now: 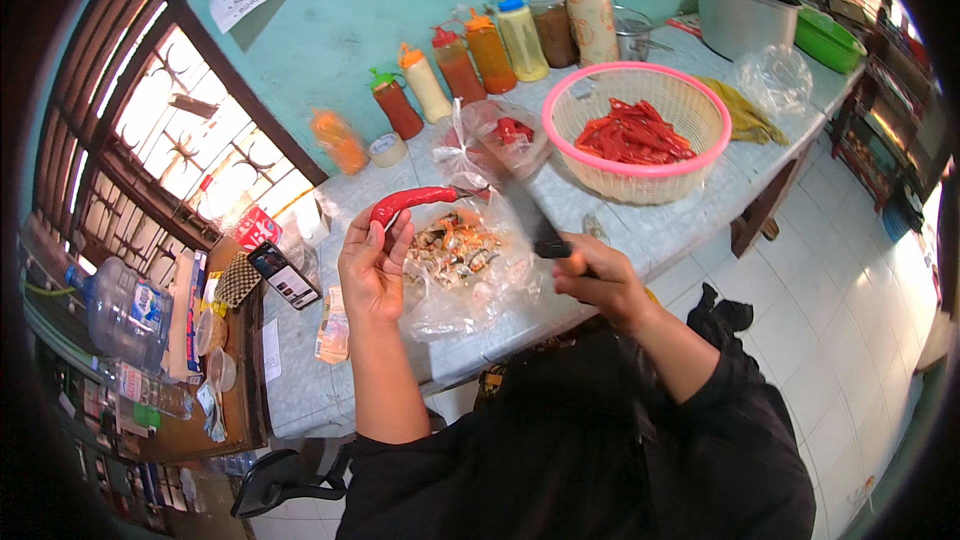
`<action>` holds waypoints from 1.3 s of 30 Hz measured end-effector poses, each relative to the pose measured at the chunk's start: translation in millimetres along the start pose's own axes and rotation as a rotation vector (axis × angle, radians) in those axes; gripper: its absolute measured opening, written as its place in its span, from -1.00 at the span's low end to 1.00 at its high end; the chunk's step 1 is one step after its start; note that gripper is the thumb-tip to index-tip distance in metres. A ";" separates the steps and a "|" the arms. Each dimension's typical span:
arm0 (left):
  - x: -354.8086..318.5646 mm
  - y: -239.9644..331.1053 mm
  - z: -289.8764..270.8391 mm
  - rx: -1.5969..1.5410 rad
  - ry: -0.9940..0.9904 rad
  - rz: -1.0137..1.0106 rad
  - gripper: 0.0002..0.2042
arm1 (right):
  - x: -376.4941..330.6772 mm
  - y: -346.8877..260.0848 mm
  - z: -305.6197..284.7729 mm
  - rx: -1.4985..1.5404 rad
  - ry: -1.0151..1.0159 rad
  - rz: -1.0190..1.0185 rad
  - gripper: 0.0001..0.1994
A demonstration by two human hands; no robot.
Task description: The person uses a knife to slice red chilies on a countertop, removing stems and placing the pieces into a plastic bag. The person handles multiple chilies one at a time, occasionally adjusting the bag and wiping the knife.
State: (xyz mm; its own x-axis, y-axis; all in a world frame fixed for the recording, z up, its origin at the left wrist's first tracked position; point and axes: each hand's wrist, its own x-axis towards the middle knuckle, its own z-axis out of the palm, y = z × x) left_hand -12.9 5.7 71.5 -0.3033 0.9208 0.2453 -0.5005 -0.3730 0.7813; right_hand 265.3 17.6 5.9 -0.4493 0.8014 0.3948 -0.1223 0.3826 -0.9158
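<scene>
1. As seen from the head view, the tabletop [690, 210] carries a pink basket [640, 130] of cut red chilli pieces at the far right and, nearer the person, an open clear bag [465, 270] of scraps.
2. Left hand [372, 265]: raised over the tabletop edge, fingers curled around the lower end of one whole red chilli [412, 201]. It is plainly the nearer hand to the chilli, being in contact with it.
3. Right hand [600, 280]: closed around the dark handle of a knife [520, 202], to the right of the chilli and apart from it.
4. Chilli: held above the bag, long axis near level, running left to right; the stem end points right, toward the knife.
5. Knife blade: angled up and left; its blurred tip appears to meet the stem end, contact uncertain.
</scene>
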 end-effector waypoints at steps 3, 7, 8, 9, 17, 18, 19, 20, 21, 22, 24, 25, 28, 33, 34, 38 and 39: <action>-11.2 -15.2 -19.9 0.002 0.001 0.045 -0.73 | 15.0 -34.8 31.8 0.101 -0.064 0.197 -0.53; -31.8 -26.3 -68.9 -0.089 0.084 0.061 -0.75 | 30.1 -36.6 37.8 0.469 -0.067 0.454 -0.70; -37.0 -32.4 -81.0 -0.143 0.099 0.033 -0.75 | 34.1 -20.2 36.0 0.490 -0.006 0.397 -0.75; -45.2 -35.5 -93.8 -0.190 0.124 0.011 -0.76 | 37.0 -11.0 31.7 0.419 0.036 0.403 -0.76; -94.8 -45.7 -113.5 -0.266 0.116 -0.082 -0.69 | 20.5 20.9 19.5 0.352 0.178 0.558 -0.72; -95.4 -42.5 -109.8 -0.256 0.114 -0.088 -0.69 | 17.1 19.9 21.2 0.328 0.171 0.519 -0.69; -94.5 -40.6 -110.4 -0.278 0.098 -0.074 -0.70 | 13.9 19.0 22.9 0.304 0.164 0.480 -0.67; -95.9 -35.1 -107.5 -0.295 0.115 -0.048 -0.71 | 11.0 16.0 25.7 0.282 0.154 0.437 -0.64; -96.9 -28.3 -102.8 -0.312 0.131 -0.026 -0.71 | 8.3 9.6 29.9 0.252 0.137 0.381 -0.59; -97.0 -21.9 -98.6 -0.328 0.148 -0.003 -0.72 | 5.7 -0.7 35.7 0.221 0.119 0.324 -0.54; -89.4 -11.0 -88.2 -0.417 0.164 0.027 -0.75 | -1.1 -18.4 45.7 0.246 0.036 0.308 -0.44; -85.8 -6.7 -79.3 -0.445 0.193 0.038 -0.76 | -4.7 -25.2 50.6 0.300 -0.035 0.348 -0.39; -81.4 -0.4 -61.0 -0.534 0.148 0.035 -0.78 | -8.1 -46.1 70.7 0.438 -0.230 0.386 -0.22; -98.1 -12.4 -39.5 -0.619 0.001 -0.093 -0.75 | -5.8 -40.1 86.6 0.731 -0.256 0.326 -0.30; -102.7 -15.0 -36.5 -0.621 -0.006 -0.132 -0.73 | -5.2 -42.6 86.9 0.780 -0.228 0.337 -0.30; -114.4 -19.6 -40.5 -0.532 -0.165 -0.239 -0.64 | -1.9 -48.2 76.8 0.762 -0.205 0.363 -0.32; -113.7 -20.0 -41.6 -0.490 -0.235 -0.239 -0.61 | -0.7 -44.4 73.8 0.736 -0.239 0.330 -0.33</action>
State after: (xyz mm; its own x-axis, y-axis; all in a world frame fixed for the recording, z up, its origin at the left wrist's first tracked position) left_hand -2.1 -96.2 4.0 0.0234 0.9654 0.2596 -0.8656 -0.1104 0.4884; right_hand 205.8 -33.8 40.8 -0.7286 0.6687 0.1480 -0.4603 -0.3181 -0.8288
